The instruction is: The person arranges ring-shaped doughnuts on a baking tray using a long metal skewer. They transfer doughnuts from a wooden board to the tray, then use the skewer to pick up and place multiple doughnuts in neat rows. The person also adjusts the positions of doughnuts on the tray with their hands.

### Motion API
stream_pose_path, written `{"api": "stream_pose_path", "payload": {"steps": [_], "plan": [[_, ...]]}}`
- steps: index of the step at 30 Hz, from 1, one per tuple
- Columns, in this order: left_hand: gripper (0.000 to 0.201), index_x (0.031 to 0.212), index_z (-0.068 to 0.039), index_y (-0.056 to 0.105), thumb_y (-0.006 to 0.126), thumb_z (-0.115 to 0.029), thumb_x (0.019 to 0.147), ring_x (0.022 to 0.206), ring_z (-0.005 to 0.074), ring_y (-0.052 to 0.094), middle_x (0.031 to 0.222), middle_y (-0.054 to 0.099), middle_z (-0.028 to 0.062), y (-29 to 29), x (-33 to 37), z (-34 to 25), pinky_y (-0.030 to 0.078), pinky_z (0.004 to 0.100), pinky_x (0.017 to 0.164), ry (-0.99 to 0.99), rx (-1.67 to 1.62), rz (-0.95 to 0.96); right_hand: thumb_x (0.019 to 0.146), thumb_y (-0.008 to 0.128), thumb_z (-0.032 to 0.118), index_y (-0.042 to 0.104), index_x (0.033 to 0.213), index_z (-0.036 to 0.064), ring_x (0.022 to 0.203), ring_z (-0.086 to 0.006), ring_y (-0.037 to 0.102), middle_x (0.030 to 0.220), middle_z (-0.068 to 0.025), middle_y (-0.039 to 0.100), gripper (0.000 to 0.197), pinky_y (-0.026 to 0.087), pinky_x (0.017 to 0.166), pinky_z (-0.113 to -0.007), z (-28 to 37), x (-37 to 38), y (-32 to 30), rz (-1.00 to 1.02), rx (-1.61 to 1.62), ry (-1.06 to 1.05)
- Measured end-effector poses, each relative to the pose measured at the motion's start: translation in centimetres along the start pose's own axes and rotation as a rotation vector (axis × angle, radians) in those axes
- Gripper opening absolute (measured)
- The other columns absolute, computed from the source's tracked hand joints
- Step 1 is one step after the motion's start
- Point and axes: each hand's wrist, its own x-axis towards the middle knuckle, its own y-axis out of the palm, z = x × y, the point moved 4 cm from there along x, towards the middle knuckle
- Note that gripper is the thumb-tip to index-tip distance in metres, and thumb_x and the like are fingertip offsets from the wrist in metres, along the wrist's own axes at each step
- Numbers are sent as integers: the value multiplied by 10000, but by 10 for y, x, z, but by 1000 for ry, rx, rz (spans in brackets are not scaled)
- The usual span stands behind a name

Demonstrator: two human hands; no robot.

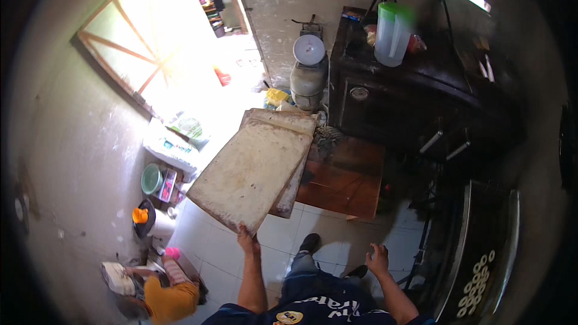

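My left hand (248,242) grips the near corner of a large worn, beige rectangular board (250,171), with the thumb on top. The board lies at an angle over other similar boards (289,195), whose edges stick out beneath it. What carries the stack is mostly hidden. My right hand (378,259) hangs in the air above the floor, its fingers apart and holding nothing. Closest to it is the reddish-brown panel (346,183) beside the stack.
A dark oven-like cabinet (391,105) bears a green-lidded pitcher (391,39). Pale rings lie on a dark tray (475,253) at right. A person in an orange top (171,301) crouches lower left, near a green bowl (152,179). A bright doorway (198,84) opens upper left.
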Motion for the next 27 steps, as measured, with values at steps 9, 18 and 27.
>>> {"api": "stream_pose_path", "payload": {"steps": [9,18,27], "plan": [[844,1699,-184,392,521,-729,1067,1549,311,449,1710,448,84,87,61,144,380,579,1267,-478,66,164,958,774,261,727,1319,92,1042,-426,713,1063,-205,743,401,557,978,-516,41,-41,69,-209,143,223],[685,1620,-165,501,515,-630,1116,1430,293,598,1618,580,101,106,-101,224,353,593,1202,-1184,1292,1026,1084,691,272,675,1416,76,1130,-284,769,1208,-154,789,386,599,1009,-440,38,-274,167,-802,466,828],[556,1547,-123,590,631,-489,1130,1233,234,668,1387,663,123,78,-447,242,522,392,1086,-1091,1372,2327,1096,641,268,739,1265,87,827,-331,772,973,-191,773,267,599,788,-451,242,-466,69,-1796,371,1385]]}}
